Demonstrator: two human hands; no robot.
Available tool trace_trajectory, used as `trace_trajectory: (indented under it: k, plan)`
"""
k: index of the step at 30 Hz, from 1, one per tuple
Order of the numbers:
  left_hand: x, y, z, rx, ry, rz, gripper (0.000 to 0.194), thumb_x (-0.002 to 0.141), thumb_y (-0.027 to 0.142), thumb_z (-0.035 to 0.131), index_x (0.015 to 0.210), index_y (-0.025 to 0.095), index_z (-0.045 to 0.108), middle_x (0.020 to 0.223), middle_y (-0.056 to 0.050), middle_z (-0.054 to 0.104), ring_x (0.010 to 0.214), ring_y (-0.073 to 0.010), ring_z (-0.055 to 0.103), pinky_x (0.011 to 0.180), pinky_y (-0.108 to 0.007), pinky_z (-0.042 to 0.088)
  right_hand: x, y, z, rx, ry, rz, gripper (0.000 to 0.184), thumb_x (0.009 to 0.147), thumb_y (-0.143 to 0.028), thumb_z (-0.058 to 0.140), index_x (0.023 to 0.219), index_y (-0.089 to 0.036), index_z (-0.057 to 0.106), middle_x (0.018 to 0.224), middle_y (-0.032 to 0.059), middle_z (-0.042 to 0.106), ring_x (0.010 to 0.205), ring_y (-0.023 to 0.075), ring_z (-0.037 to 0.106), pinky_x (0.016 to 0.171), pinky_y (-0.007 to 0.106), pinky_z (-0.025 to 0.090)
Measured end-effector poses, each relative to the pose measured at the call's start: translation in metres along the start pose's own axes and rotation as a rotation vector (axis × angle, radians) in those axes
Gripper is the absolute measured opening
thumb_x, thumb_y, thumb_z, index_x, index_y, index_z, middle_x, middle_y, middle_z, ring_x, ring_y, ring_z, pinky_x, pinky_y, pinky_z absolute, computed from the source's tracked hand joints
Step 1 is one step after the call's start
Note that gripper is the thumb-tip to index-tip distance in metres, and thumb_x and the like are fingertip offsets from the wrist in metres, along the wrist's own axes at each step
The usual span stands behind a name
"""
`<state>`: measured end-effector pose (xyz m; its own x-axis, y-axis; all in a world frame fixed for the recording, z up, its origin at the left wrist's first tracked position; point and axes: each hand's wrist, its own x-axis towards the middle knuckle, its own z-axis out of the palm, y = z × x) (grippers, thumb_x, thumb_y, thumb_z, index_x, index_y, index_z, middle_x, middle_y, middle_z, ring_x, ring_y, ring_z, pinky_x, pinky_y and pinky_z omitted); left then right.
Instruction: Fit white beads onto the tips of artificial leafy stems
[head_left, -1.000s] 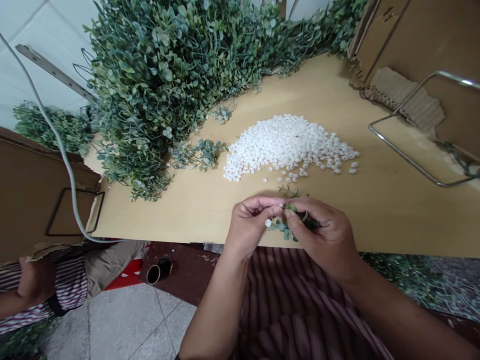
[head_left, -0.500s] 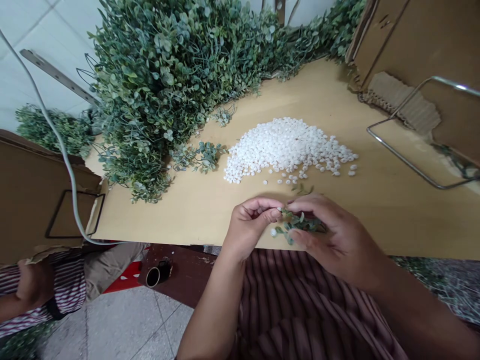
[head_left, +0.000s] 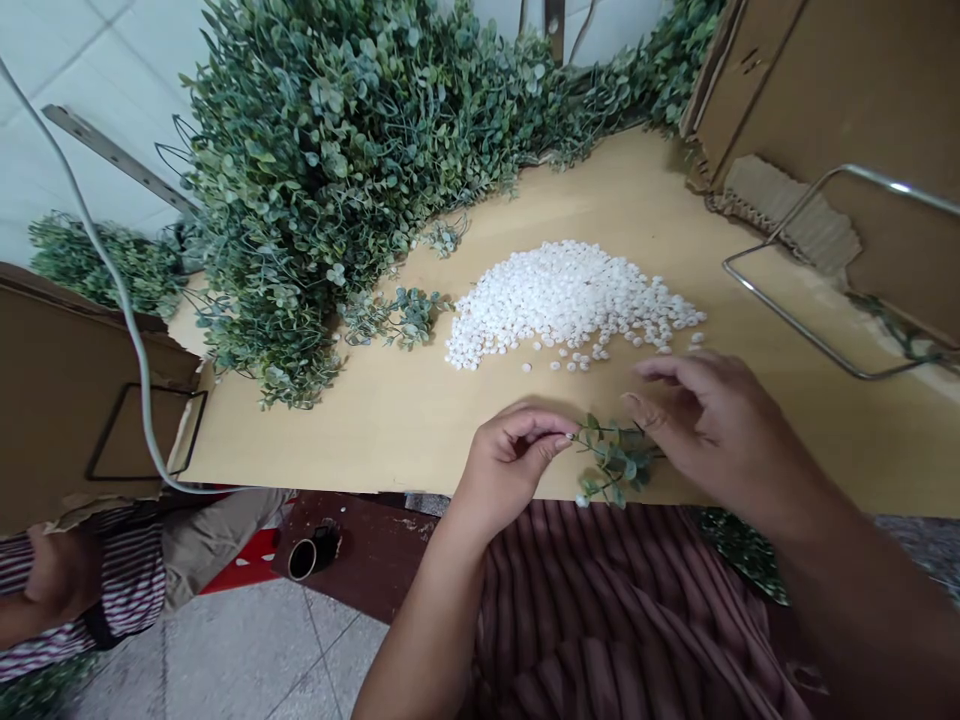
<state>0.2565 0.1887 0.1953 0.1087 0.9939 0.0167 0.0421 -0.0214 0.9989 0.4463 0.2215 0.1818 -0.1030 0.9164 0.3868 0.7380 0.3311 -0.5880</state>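
My left hand (head_left: 510, 462) is pinched on the stem end of a small green leafy sprig (head_left: 613, 462) at the near edge of the pale wooden table (head_left: 420, 410). A small white bead hangs at the sprig's lower tip. My right hand (head_left: 712, 420) hovers just right of the sprig with its fingers spread and loose, holding nothing. A heap of small white beads (head_left: 570, 298) lies on the table just beyond both hands.
A big pile of green leafy sprigs (head_left: 337, 150) covers the table's far left, with loose sprigs (head_left: 390, 315) beside it. A metal wire frame (head_left: 817, 260) and cardboard boxes (head_left: 840, 90) stand at the right. Another person in a striped sleeve (head_left: 67, 590) sits at lower left.
My right hand has let go of the sprig and moved right and away, opening its fingers. My left hand keeps its pinch on the sprig.
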Motion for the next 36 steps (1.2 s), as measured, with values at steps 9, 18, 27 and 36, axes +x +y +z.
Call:
trace_trajectory:
  k: [9, 18, 27, 36]
  plan:
    - [0.000, -0.003, -0.001, 0.095, 0.006, 0.067, 0.006, 0.079, 0.013, 0.062, 0.076, 0.014, 0.068, 0.078, -0.004, 0.063, 0.075, -0.0119, 0.060, 0.072, -0.024, 0.050, 0.005, -0.016, -0.009, 0.225, -0.460, 0.012, 0.029, 0.084, -0.043, 0.048, 0.086, -0.020, 0.067, 0.085, 0.0016, 0.066, 0.080, 0.0108, 0.058, 0.071, 0.023, 0.041]
    - [-0.005, 0.000, -0.005, 0.272, -0.063, 0.175, 0.010, 0.082, 0.013, 0.059, 0.079, 0.014, 0.068, 0.080, -0.006, 0.065, 0.076, -0.0124, 0.061, 0.067, -0.022, 0.049, 0.000, -0.011, -0.002, 0.060, -0.418, -0.099, 0.016, 0.081, -0.022, 0.051, 0.072, -0.016, 0.062, 0.073, 0.0020, 0.058, 0.074, 0.0087, 0.050, 0.068, 0.021, 0.035]
    - [0.045, -0.002, -0.021, 0.895, 0.177, 0.114, 0.021, 0.079, 0.011, 0.062, 0.096, 0.017, 0.071, 0.092, -0.007, 0.067, 0.086, -0.0187, 0.062, 0.080, -0.033, 0.049, 0.009, -0.020, -0.002, 0.244, -0.394, 0.084, 0.024, 0.083, -0.028, 0.042, 0.075, -0.013, 0.059, 0.079, 0.0043, 0.061, 0.077, 0.0092, 0.055, 0.070, 0.020, 0.040]
    - [0.042, -0.003, -0.018, 0.444, 0.219, -0.004, 0.008, 0.077, 0.016, 0.063, 0.080, 0.015, 0.070, 0.083, -0.005, 0.069, 0.077, -0.0137, 0.061, 0.075, -0.027, 0.047, 0.009, -0.020, 0.006, 0.352, -0.377, 0.144, 0.025, 0.079, -0.032, 0.051, 0.071, -0.012, 0.063, 0.071, 0.0034, 0.061, 0.067, 0.0070, 0.053, 0.061, 0.016, 0.039]
